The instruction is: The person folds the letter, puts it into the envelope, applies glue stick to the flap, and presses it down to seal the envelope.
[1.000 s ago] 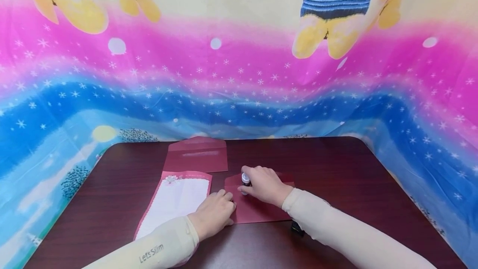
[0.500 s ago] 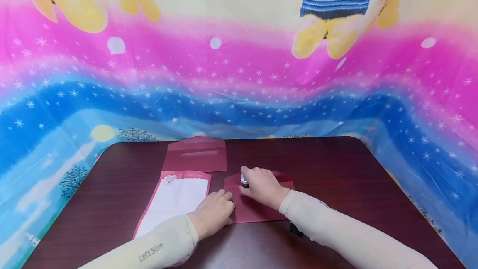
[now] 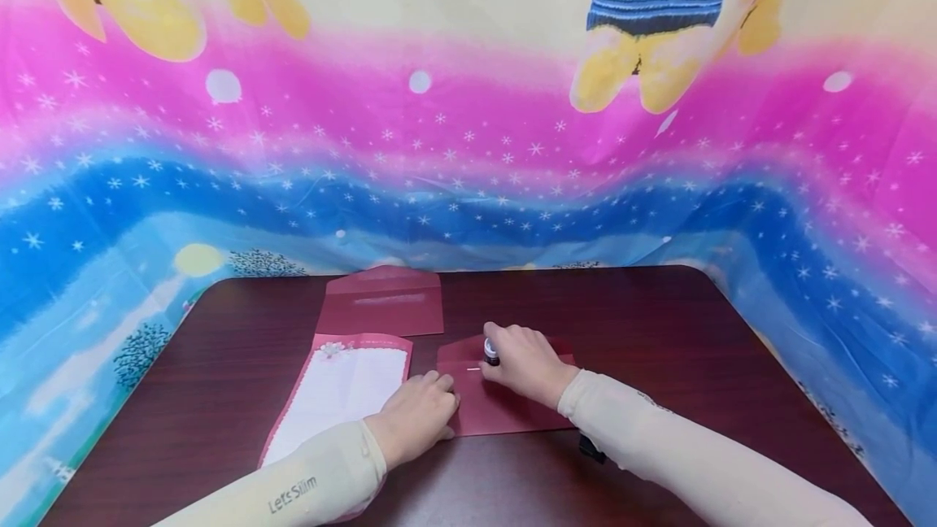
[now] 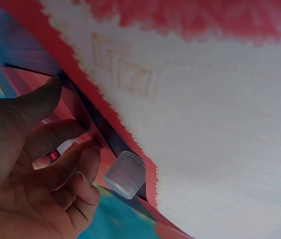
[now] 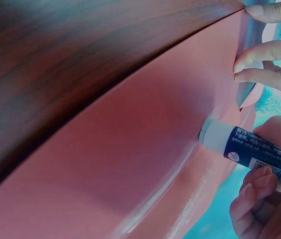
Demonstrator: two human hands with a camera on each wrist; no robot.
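Note:
My right hand [image 3: 525, 360] grips a glue stick [image 5: 255, 152] with a dark printed label. Its white end touches the open red envelope [image 5: 130, 134] near the flap fold. Shiny wet streaks run along that fold in the right wrist view, and a short white line shows left of the stick in the head view. My left hand [image 3: 419, 415] rests at the envelope's left edge, its fingertips on the paper. In the left wrist view a translucent cap [image 4: 125, 174] is just past those fingers, between envelope and letter sheet.
A white letter sheet [image 3: 344, 401] with a red flowered border lies left of my left hand. Behind it is another red envelope [image 3: 381, 315], flap raised, with a pale streak near its fold. A printed cloth [image 3: 468, 145] hangs behind the dark wooden table [image 3: 644, 324].
My right hand has moved a little to the right along the flap with the glue stick, and a short white line now shows behind it. The left hand stays in place.

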